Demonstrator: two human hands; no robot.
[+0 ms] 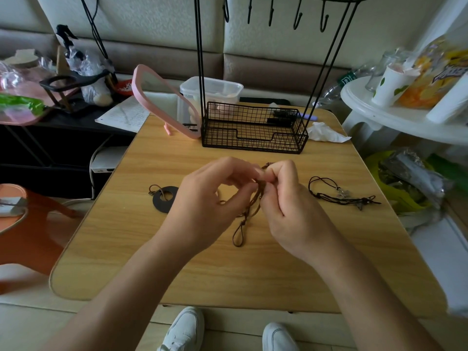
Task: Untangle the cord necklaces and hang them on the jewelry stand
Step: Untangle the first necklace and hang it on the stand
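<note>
**Two hands picking at a brown cord**

The left hand and right hand are pinching the brown cord necklace above the desk, each grip tight on it. Its loop is hanging below them. A dark cord necklace is lying to the right. The jewelry stand is standing behind.

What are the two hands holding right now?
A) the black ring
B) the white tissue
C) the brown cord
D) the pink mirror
C: the left hand and the right hand both pinch the brown cord, and its loop hangs down toward the wooden table.
</note>
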